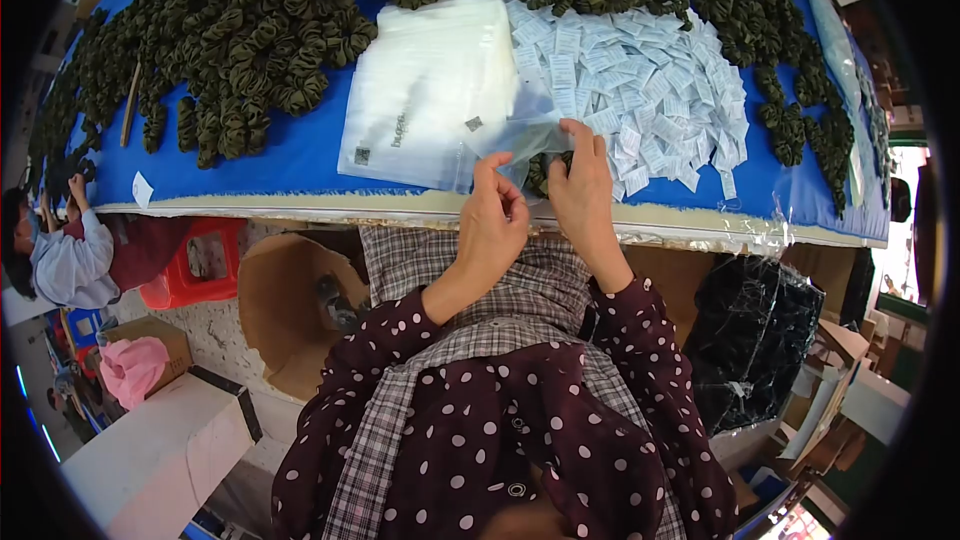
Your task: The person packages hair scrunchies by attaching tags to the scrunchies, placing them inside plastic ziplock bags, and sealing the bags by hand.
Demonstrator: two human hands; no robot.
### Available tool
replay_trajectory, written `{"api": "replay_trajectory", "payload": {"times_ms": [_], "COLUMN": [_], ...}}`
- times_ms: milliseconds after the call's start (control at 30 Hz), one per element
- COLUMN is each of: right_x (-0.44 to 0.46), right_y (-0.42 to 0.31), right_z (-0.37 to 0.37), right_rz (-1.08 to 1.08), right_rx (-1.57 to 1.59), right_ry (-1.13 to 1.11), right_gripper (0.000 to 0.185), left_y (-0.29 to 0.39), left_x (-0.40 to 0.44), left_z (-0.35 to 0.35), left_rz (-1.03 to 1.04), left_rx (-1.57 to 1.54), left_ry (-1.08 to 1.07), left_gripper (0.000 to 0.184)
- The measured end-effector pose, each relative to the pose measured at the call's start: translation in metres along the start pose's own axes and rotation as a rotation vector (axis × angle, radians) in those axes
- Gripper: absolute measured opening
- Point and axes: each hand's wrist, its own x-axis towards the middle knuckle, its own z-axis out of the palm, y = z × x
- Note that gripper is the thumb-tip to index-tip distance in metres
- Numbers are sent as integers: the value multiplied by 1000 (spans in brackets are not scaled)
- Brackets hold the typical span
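Observation:
A clear plastic bag [528, 135] is stretched between my two hands at the table's front edge. My left hand [492, 220] has its fingers curled and pinched at the bag's left side. With thumb and forefinger bent, my right hand [583, 190] grips the bag's right side. A dark green scrunchie [538, 176] shows between the hands; whether it is inside the bag or behind it, I cannot tell. Just beyond my left hand lies a stack of clear printed bags [425, 90]. Many small white printed labels [640, 90] are heaped beyond my right hand.
Large heaps of dark green scrunchies [260, 30] cover the back and left of the blue table [300, 155], with more scrunchies [790, 130] at right. Below the table are a cardboard drum [265, 310] and a black plastic-wrapped bundle [755, 340]. Another person [75, 250] works at far left.

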Motion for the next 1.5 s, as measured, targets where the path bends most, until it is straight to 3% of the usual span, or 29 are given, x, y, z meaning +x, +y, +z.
{"api": "replay_trajectory", "payload": {"times_ms": [100,233,433,600,733,900,1100,1233,1400,1500], "right_x": [6,10,15,18,35,35,45,47,14,1], "right_y": [-1,-4,-3,-15,-55,-55,-57,-44,-31,-16], "right_z": [2,7,0,-44,-55,-34,-30,-31,-20,-18], "right_rz": [-5,28,107,204,266,74,6,-25,220,120], "right_rx": [-61,-51,101,523,141,223,344,155,9,-45], "right_ry": [-58,-19,-90,-312,-191,-14,72,240,5,-55], "right_gripper": [55,54,53,54,50,43,36,35,34,37], "left_y": [0,-3,3,27,47,43,47,49,18,4], "left_x": [1,-5,0,27,40,43,55,66,21,-1], "left_z": [0,2,0,-24,-27,-25,-33,-38,-18,-22], "left_rz": [-25,162,137,-84,-149,-135,-172,-89,-292,-322], "left_rx": [58,76,17,-403,-648,-671,-719,-627,-648,-497], "left_ry": [-49,12,26,21,-64,-86,-6,32,-15,-15], "left_gripper": [62,60,56,51,46,44,43,40,43,46]}}
